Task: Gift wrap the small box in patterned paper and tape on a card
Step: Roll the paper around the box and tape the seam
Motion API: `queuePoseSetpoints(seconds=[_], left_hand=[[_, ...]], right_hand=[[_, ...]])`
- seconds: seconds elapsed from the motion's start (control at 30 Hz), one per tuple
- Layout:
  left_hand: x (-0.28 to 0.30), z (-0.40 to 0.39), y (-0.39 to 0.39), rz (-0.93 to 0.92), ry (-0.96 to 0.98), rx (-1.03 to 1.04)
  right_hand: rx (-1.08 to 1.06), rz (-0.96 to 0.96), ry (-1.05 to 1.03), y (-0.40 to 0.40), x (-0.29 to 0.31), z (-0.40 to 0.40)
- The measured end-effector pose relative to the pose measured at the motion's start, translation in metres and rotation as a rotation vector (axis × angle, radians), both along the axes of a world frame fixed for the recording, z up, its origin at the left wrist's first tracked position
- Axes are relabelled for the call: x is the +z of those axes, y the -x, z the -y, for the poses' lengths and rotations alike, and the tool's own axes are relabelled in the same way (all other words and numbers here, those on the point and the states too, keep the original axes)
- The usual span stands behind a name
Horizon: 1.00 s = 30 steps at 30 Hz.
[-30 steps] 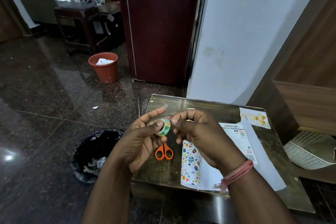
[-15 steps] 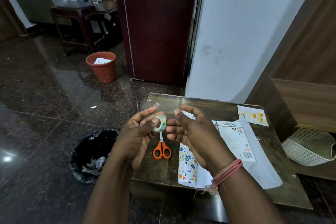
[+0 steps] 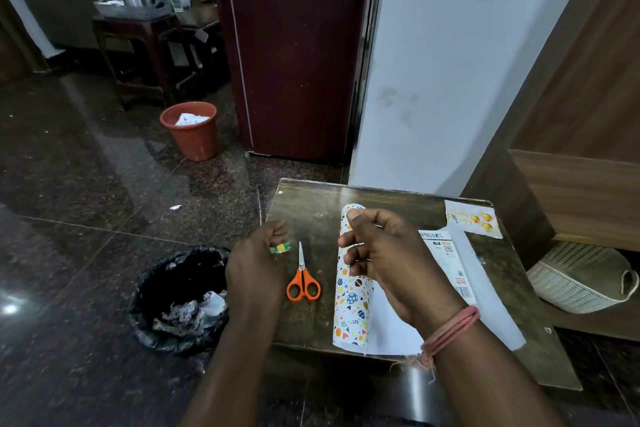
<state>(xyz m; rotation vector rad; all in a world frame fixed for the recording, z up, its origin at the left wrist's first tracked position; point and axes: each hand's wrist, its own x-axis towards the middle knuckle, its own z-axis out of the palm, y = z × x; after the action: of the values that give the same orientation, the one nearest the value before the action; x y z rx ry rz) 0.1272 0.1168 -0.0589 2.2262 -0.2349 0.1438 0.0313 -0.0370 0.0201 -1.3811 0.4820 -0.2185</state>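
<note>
In the head view, the left hand [image 3: 254, 265] grips the small tape roll [image 3: 280, 248] over the left edge of the bench [image 3: 311, 204], while the right hand [image 3: 384, 253] hovers above the patterned paper [image 3: 351, 305] with thumb and forefinger pinched together; whether a strip of clear tape runs between them cannot be told. The small box [image 3: 446, 253] lies on the white underside of the paper, the card [image 3: 472, 222] at the far right corner, the orange scissors [image 3: 302, 282] between the hands. This looks like the tape-drawing step with the box not yet wrapped, so next calls for cutting a piece free.

patterned paper [image 3: 351, 305] curled on table, white box [image 3: 446, 260] on it, card [image 3: 472, 222] beyond
</note>
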Motion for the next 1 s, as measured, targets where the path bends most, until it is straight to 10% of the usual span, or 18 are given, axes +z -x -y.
queuePoseSetpoints(seconds=[0.3,0.53,1.0], left_hand=[[0.006,0.000,0.024,-0.082,0.171,-0.131],[0.048,0.057,0.090,-0.043,0.436,-0.279],[0.020,0.119,0.117,-0.030,0.131,-0.544]], right_hand=[[-0.275,-0.013,0.340,0.047,0.017,0.060],[-0.286,-0.414,0.632,0.089,0.008,0.113],[-0.243,-0.455,0.690,0.083,-0.022,0.089]])
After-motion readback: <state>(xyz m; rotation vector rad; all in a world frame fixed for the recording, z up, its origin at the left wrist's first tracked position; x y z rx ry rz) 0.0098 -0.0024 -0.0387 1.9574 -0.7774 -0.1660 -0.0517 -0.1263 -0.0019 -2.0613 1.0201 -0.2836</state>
